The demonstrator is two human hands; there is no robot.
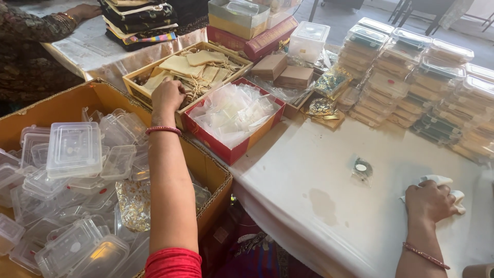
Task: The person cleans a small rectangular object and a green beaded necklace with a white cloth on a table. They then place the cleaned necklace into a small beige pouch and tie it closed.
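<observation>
Left hand (167, 95) fingers curled among beige pouches (198, 69); right hand (429, 202) fingers gripping white cloth (446, 181), bare tabletop (309, 170) alongside.

Bare tablecloth (329, 206) btwn boxes, stacks (411, 87)

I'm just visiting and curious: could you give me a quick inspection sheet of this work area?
Surface: table under white cover, faint stains.
Job's things: tray of beige pouches; white cloth.
Clutter: red tray of clear bags; carton of plastic boxes; stacked lidded boxes; small packet.
Hands: left hand reaches into pouches; right hand rests on cloth.
Cables: nothing seen.
Surroundings: another person's sleeve, folded fabrics.
</observation>
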